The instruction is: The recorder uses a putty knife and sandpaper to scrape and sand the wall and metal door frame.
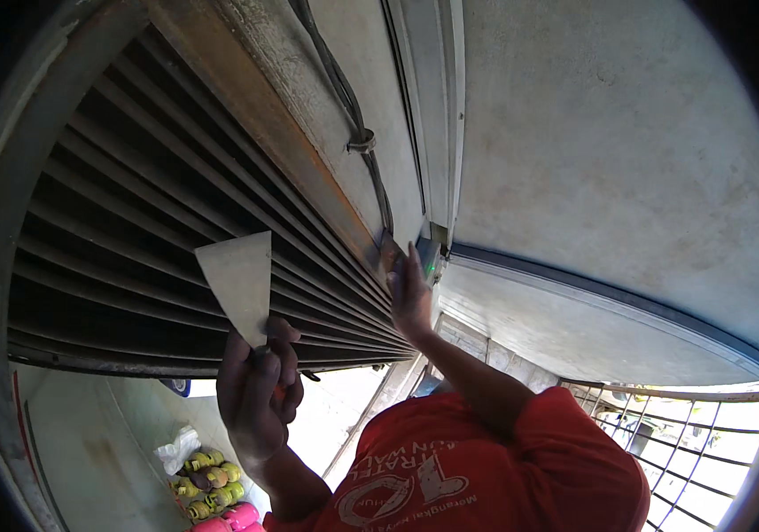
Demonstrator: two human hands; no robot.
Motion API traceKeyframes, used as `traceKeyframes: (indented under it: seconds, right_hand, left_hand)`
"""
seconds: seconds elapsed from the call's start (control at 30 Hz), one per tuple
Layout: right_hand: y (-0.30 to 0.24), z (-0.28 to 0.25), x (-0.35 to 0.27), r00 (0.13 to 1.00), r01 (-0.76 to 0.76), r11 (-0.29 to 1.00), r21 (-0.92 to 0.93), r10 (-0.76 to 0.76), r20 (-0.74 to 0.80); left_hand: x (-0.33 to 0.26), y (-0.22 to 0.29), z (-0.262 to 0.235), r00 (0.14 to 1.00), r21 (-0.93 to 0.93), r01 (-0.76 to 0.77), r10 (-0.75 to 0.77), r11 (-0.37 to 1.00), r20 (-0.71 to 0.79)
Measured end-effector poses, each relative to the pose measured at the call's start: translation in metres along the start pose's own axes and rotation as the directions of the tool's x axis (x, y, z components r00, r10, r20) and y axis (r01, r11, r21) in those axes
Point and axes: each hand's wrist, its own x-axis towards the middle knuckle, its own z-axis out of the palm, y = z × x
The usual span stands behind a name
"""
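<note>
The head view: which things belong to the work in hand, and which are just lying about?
Likely part of the work: scraper, held in the left hand; dark slats, behind it; brown frame strip, by the right hand (contact unclear).

Apparently just lying about: white bag; yellow-green cylinders; pink cylinders.

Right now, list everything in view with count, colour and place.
Scraper: one, grey blade, left of centre
Slatted panel: one, dark, left
Beam: one, brown, along the slats
Cables: count unclear, dark, upper middle
Wall panels: at least two, pale grey, right
Cylinders: several, yellow-green, lower left
Pink containers: at least two, pink, bottom left
Bag: one, white, beside cylinders
Barred opening: one, dark bars, lower right
Shirt: one, red, bottom
Left hand: one, bare, gripping scraper
Right hand: one, bare, centre
</note>
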Motion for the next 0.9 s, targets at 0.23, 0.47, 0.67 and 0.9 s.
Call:
traceKeyframes:
  seconds: [0.23,0.47,0.67,0.9]
  right_hand:
    - [0.011,-0.064,-0.041,0.753,-0.642,-0.157,0.750,0.058,0.656]
    - [-0.032,-0.070,-0.055,0.757,-0.652,0.413,0.636,0.314,0.573]
    - [-0.013,-0.058,-0.046,0.834,-0.390,0.784,0.484,0.077,0.547]
    - [-0.025,-0.047,-0.041,0.868,-0.477,0.635,0.608,0.231,0.440]
  left_hand:
    - [0.023,-0.125,0.010,0.979,0.592,-0.116,0.191,0.798,-0.065]
    - [0.024,-0.181,0.029,0.986,0.506,-0.101,0.155,0.857,-0.064]
    - [0.016,-0.195,0.029,0.973,0.459,-0.176,0.225,0.871,-0.053]
    - [0.021,-0.197,0.013,0.979,0.190,0.187,-0.166,0.964,-0.119]
